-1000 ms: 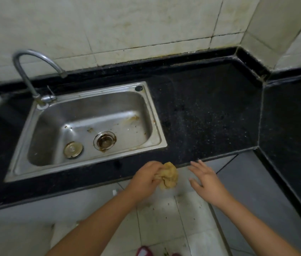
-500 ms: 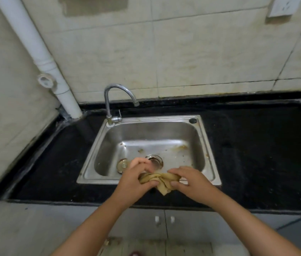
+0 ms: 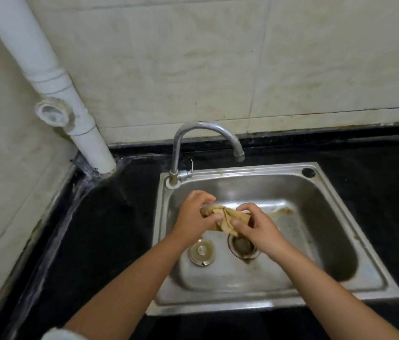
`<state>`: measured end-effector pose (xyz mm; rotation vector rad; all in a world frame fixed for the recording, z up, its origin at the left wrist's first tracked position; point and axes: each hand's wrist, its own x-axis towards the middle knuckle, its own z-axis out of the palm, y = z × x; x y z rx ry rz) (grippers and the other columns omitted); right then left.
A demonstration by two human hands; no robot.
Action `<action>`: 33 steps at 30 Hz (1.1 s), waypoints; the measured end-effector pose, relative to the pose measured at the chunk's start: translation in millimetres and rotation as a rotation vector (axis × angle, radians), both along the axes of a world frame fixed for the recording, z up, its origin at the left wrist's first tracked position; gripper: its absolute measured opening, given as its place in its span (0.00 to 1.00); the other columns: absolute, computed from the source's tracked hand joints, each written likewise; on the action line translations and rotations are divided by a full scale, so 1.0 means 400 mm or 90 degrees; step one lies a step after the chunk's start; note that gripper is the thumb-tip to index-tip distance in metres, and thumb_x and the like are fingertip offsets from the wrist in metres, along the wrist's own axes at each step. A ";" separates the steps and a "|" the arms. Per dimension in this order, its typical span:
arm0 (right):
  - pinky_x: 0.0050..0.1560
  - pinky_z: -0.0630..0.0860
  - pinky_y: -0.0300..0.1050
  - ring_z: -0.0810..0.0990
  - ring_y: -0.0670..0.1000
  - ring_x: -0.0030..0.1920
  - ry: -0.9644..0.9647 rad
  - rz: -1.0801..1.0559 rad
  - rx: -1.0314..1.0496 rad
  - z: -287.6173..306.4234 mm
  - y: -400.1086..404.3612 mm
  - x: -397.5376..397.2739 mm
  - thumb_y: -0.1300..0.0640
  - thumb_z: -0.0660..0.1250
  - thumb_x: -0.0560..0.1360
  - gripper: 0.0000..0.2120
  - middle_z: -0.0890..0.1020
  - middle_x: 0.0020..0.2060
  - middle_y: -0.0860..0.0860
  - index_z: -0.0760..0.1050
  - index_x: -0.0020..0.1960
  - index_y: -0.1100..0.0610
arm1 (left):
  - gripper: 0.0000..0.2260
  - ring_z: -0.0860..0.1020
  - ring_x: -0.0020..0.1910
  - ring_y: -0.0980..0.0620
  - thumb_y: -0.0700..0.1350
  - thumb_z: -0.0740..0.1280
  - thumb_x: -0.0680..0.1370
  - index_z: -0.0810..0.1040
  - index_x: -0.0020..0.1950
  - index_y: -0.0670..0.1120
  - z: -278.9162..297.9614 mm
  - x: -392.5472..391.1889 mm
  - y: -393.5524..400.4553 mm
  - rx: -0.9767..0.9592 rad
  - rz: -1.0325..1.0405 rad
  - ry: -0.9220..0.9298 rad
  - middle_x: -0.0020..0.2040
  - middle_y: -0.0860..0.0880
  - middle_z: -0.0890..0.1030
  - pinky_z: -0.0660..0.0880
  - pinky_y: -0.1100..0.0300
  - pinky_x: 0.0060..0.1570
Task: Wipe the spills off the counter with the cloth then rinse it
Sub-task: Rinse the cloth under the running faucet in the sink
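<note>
Black stone counter (image 3: 110, 236), steel sink (image 3: 365, 244) set in it. I see both hands over the basin, below the dry faucet (image 3: 238, 157): left hand (image 3: 193, 217) and right hand (image 3: 258, 228) each clenched on an end of the tan cloth (image 3: 226, 220), bunched between them, probably readying it for rinsing.

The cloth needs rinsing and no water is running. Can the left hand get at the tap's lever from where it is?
Probably yes: nothing stands between the left hand and the lever, but it would have to release the cloth.
</note>
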<state>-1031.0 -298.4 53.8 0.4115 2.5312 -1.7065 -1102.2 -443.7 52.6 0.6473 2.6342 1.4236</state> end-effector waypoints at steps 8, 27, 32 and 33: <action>0.47 0.74 0.47 0.76 0.51 0.42 -0.020 -0.152 0.018 -0.047 0.017 -0.124 0.66 0.68 0.71 0.12 0.76 0.36 0.47 0.73 0.41 0.50 | 0.16 0.71 0.61 0.48 0.40 0.70 0.72 0.75 0.59 0.41 -0.061 -0.195 -0.021 -0.135 -0.081 -0.011 0.59 0.45 0.73 0.67 0.60 0.60; 0.34 0.77 0.28 0.76 0.43 0.40 0.034 -0.311 -0.215 -0.089 0.068 -0.207 0.70 0.65 0.73 0.15 0.77 0.40 0.46 0.72 0.55 0.54 | 0.23 0.62 0.72 0.45 0.39 0.59 0.79 0.58 0.73 0.40 -0.086 -0.385 0.082 -0.195 0.053 -0.109 0.73 0.42 0.62 0.58 0.57 0.69; 0.38 0.78 0.32 0.78 0.46 0.43 0.026 -0.305 -0.231 -0.094 0.064 -0.228 0.69 0.65 0.73 0.16 0.79 0.44 0.49 0.74 0.59 0.58 | 0.20 0.73 0.63 0.44 0.35 0.64 0.75 0.69 0.67 0.39 -0.100 -0.378 0.064 -0.062 0.102 -0.151 0.65 0.40 0.73 0.67 0.54 0.66; 0.38 0.78 0.32 0.78 0.47 0.44 0.028 -0.304 -0.234 -0.094 0.064 -0.233 0.69 0.65 0.73 0.16 0.79 0.45 0.50 0.73 0.59 0.58 | 0.19 0.74 0.62 0.45 0.35 0.65 0.75 0.71 0.66 0.39 -0.101 -0.376 0.062 -0.054 0.108 -0.156 0.64 0.41 0.74 0.68 0.55 0.65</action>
